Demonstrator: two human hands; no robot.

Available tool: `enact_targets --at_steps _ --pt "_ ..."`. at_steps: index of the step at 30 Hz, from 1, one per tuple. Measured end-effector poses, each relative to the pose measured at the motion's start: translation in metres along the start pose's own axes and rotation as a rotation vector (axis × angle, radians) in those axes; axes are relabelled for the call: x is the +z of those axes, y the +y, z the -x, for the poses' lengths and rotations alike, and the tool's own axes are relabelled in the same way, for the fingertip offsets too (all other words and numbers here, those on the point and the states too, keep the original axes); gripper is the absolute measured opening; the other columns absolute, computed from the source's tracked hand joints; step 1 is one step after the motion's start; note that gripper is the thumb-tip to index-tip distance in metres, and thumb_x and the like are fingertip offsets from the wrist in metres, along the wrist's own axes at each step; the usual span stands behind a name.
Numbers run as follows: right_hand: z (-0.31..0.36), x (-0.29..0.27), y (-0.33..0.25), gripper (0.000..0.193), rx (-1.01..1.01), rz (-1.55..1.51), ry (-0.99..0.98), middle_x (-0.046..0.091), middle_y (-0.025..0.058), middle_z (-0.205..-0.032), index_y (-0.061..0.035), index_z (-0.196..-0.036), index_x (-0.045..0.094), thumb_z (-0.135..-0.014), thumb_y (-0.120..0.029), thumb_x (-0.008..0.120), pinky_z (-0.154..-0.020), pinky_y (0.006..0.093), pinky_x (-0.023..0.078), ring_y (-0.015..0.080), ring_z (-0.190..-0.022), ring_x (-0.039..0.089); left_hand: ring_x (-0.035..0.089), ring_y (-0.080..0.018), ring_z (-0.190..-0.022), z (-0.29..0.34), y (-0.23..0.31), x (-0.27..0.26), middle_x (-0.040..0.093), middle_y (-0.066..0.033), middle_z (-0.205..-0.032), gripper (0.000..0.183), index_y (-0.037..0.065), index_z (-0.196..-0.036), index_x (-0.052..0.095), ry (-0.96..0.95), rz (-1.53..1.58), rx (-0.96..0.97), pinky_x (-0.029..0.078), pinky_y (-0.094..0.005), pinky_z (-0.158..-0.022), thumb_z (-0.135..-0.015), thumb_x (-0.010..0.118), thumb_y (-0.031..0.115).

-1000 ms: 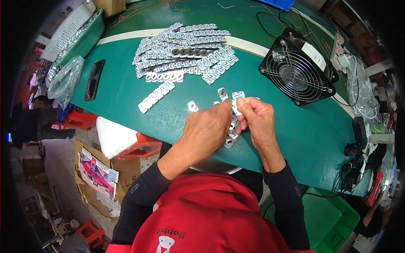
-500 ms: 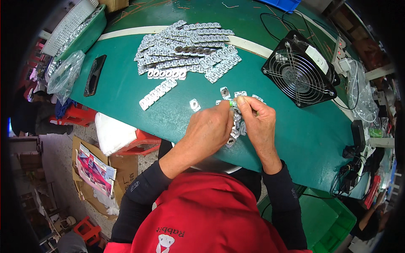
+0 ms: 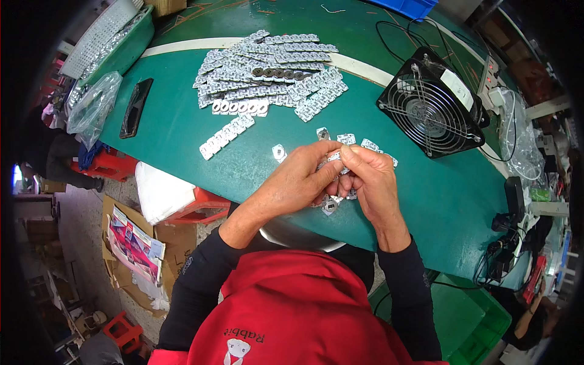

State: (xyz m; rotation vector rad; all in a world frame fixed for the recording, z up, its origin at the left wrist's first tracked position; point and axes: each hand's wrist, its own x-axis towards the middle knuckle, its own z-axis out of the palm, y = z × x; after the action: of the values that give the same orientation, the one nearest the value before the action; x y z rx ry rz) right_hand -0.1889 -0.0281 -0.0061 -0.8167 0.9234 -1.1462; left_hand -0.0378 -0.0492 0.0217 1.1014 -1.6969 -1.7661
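My left hand (image 3: pixel 302 177) and my right hand (image 3: pixel 372 176) meet above the table, fingers closed on a small white piece (image 3: pixel 334 157) that looks like a little circuit board. My fingers partly cover it. Under and around my hands lie loose pieces of the same kind. One with a dark centre (image 3: pixel 323 134) sits just beyond my left hand, another white piece (image 3: pixel 278 152) to its left. Past my right fingertips are more white pieces (image 3: pixel 370 145). Nearest me, a loose piece (image 3: pixel 330 208) shows below my hands.
Strips of such pieces are heaped (image 3: pixel 255 67) at the far middle, with a separate strip (image 3: pixel 227 137) nearer. A black fan (image 3: pixel 433 103) stands at right, cables behind it. On the left are a dark phone (image 3: pixel 136 108), a plastic bag (image 3: pixel 94 112) and a green basket (image 3: pixel 125 48).
My left hand has turned and its fingers have opened out from a tight pinch around the piece. A small green thing between my fingertips no longer shows. My right hand stays nearly in place.
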Motion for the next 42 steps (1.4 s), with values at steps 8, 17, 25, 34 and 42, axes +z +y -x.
enact_targets --at_steps 8,17,25,34,42 --pt "-0.002 -0.002 0.006 0.025 -0.178 0.305 0.122 0.052 0.0015 -0.057 0.0012 -0.078 0.062 -0.089 -0.021 0.055 -0.041 0.0209 0.038 0.0056 -0.045 0.046 0.050 -0.0076 -0.050 0.003 -0.006 -0.010 0.055 -0.0018 -0.065 0.028 0.000 -0.091 0.054 -0.095 0.039 -0.159 0.038 -0.0211 -0.043 -0.095 0.042 0.024" --pt "-0.004 -0.001 0.012 0.025 0.010 -0.017 0.133 0.044 -0.0015 -0.050 0.0001 -0.076 0.060 -0.088 -0.022 0.056 -0.039 0.0207 0.035 0.0046 -0.041 0.040 0.051 -0.0296 -0.046 0.007 -0.007 0.013 0.049 -0.0156 -0.053 0.022 -0.002 -0.077 0.049 0.247 -0.465 0.174 0.038 -0.0389 -0.046 -0.090 0.044 0.015" --pt "-0.001 0.004 0.017 0.025 -0.143 0.238 0.208 0.047 -0.0028 -0.049 -0.0003 -0.073 0.060 -0.088 -0.020 0.056 -0.038 0.0199 0.032 0.0034 -0.041 0.042 0.054 -0.0380 -0.053 0.005 -0.019 0.025 0.052 -0.0203 -0.057 0.016 0.000 -0.073 0.048 0.455 -0.772 0.279 0.041 -0.0446 -0.049 -0.083 0.050 0.012" --pt "-0.002 0.003 0.015 0.023 -0.158 0.192 0.223 0.047 -0.0028 -0.050 0.0008 -0.075 0.061 -0.087 -0.019 0.057 -0.040 0.0201 0.032 0.0031 -0.042 0.041 0.055 -0.0359 -0.051 0.001 -0.022 0.030 0.055 -0.0184 -0.057 0.015 0.002 -0.070 0.049 0.550 -0.854 0.282 0.043 -0.0438 -0.047 -0.080 0.052 0.013" --pt "-0.006 0.001 0.014 0.014 -0.350 0.435 0.274 0.054 0.0003 -0.069 0.0011 -0.086 0.066 -0.083 -0.011 0.061 -0.050 0.0217 0.034 0.0048 -0.060 0.044 0.055 -0.0314 -0.048 0.001 -0.025 0.022 0.054 -0.0171 -0.055 0.015 0.000 -0.079 0.054 0.433 -0.689 0.195 0.042 -0.0406 -0.047 -0.082 0.049 0.013"
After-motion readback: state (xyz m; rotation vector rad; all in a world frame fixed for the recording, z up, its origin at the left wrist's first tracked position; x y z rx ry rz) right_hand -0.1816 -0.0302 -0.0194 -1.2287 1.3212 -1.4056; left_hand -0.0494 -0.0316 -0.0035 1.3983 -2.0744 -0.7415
